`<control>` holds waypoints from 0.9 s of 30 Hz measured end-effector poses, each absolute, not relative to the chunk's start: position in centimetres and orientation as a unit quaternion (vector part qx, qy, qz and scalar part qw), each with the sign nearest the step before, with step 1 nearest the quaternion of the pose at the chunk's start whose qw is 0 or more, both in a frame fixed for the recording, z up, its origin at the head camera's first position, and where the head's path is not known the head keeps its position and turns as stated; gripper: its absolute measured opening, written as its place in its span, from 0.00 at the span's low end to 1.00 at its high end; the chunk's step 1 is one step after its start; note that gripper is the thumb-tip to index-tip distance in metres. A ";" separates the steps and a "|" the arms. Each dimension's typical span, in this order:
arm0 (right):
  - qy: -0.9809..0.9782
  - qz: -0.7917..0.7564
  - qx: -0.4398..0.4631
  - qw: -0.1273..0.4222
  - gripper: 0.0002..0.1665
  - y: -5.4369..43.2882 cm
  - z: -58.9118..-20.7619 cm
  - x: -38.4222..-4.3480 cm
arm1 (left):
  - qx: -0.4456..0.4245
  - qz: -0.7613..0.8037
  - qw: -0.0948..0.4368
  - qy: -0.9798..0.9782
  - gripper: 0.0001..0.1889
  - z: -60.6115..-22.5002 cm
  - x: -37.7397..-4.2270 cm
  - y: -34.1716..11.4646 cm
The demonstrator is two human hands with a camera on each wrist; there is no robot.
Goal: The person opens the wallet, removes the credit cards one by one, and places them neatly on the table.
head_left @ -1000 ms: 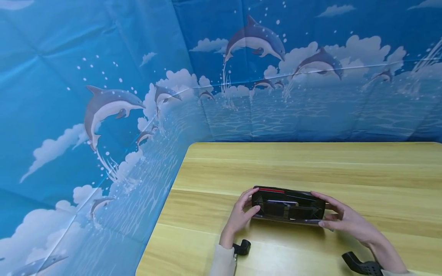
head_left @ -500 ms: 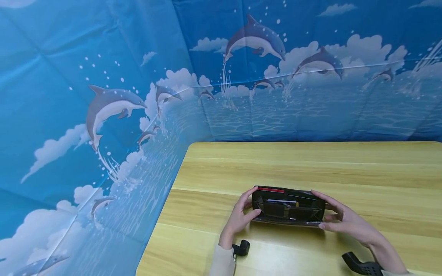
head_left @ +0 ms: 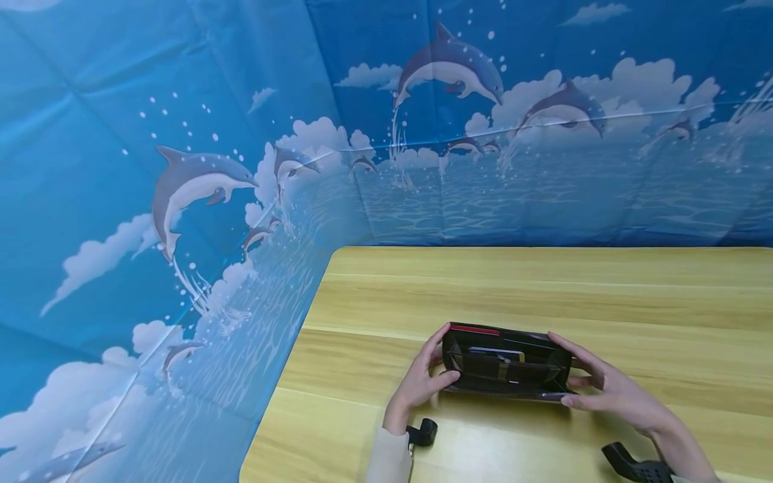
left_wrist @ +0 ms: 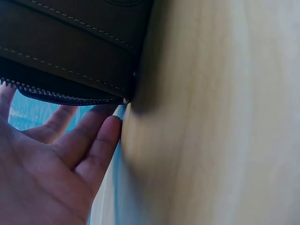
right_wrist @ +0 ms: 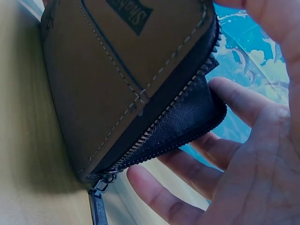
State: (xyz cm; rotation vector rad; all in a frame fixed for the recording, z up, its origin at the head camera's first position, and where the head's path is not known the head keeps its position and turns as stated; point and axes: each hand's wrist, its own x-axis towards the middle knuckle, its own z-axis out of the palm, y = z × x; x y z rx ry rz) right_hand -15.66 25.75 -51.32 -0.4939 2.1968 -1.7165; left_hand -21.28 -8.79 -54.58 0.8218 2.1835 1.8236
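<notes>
A long zip-around wallet (head_left: 537,373) stands unzipped on the wooden table, its mouth facing up. Its dark inside shows pockets, a light card edge (head_left: 492,351) and a red strip (head_left: 475,329) along the far wall. My left hand (head_left: 421,381) holds the left end, thumb on the near rim and fingers on the far side. At the other end my right hand (head_left: 610,389) grips it likewise, thumb low on the near rim. Stitched brown leather (right_wrist: 89,93) fills much of the right wrist view, where a metal zip pull (right_wrist: 98,208) hangs at the bottom corner.
The wood-grain table (head_left: 374,295) extends behind and to both sides of the wallet. A blue dolphin-print sheet (head_left: 253,268) covers the walls along the table's left and back edges. Black wrist mounts (head_left: 425,433) sit on both forearms.
The near side of the wallet has come toward me, so its mouth is wider and more of the inside shows. Both thumbs have shifted slightly nearer with it.
</notes>
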 end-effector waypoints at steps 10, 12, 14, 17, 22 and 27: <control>0.769 -0.594 -0.165 0.168 0.53 26.0 -51.4 -15.6 | 0.271 0.626 0.144 0.717 0.46 -51.8 -20.4 -8.9; 0.772 -0.590 -0.163 0.171 0.53 26.1 -51.3 -15.5 | 0.270 0.626 0.151 0.716 0.47 -51.7 -20.3 -9.0; 0.778 -0.583 -0.173 0.162 0.52 26.2 -51.3 -15.4 | 0.273 0.625 0.162 0.713 0.48 -51.7 -20.3 -9.0; 0.797 -0.563 -0.171 0.137 0.49 26.3 -50.7 -15.4 | 0.281 0.623 0.169 0.710 0.49 -51.8 -20.3 -9.1; 0.826 -0.537 -0.153 0.076 0.36 26.2 -48.5 -16.0 | 0.293 0.615 0.164 0.713 0.51 -53.3 -21.0 -9.1; 0.854 -0.499 -0.144 0.028 0.26 25.3 -45.6 -17.6 | 0.284 0.609 0.155 0.724 0.52 -54.7 -21.5 -9.2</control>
